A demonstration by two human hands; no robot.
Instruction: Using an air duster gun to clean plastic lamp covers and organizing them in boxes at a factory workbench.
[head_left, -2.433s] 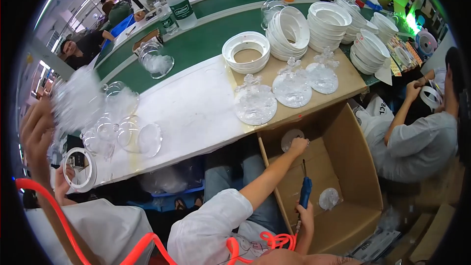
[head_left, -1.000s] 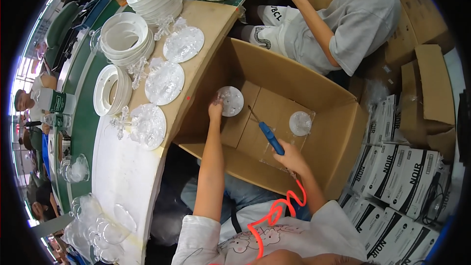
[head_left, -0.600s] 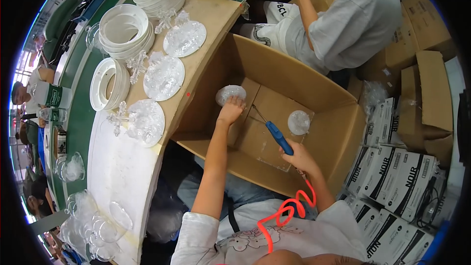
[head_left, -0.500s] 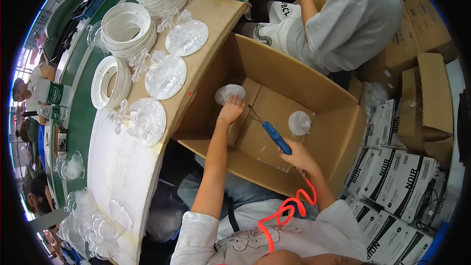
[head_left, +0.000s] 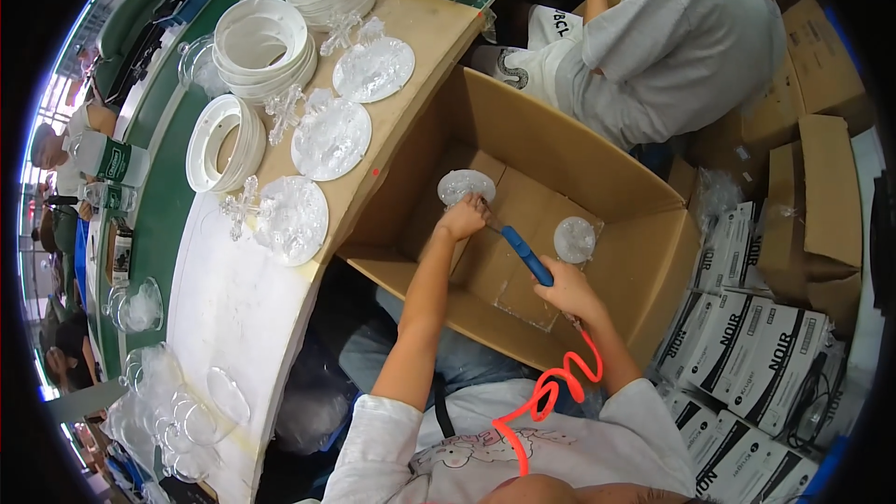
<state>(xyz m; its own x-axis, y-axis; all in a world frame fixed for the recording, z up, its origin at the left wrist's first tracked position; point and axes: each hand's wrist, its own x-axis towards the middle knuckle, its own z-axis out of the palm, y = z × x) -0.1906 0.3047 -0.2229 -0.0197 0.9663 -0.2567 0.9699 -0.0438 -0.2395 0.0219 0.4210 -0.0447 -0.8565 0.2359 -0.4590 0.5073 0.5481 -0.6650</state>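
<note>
Both my arms reach down into an open cardboard box (head_left: 653, 266) in front of me. My left hand (head_left: 462, 218) grips a round clear plastic piece (head_left: 464, 185) lying on the box's bottom flaps. My right hand (head_left: 565, 287) holds a blue-handled tool (head_left: 525, 255), its tip pointing at the piece under my left hand. An orange coiled cord (head_left: 551, 387) trails from the tool toward my chest. A second clear round piece (head_left: 574, 238) lies deeper in the box, to the right of the tool.
To my left a curved wooden table (head_left: 425, 33) carries clear plastic discs (head_left: 331, 138) and stacks of white rings (head_left: 261, 42). Another person in grey (head_left: 672, 37) sits beyond the box. Printed white cartons (head_left: 747, 364) and brown boxes (head_left: 826, 196) crowd the right side.
My head has swung from the table down to the box. My left hand reached the clear piece and gripped it, and the blue tool's tip moved in toward that hand.
</note>
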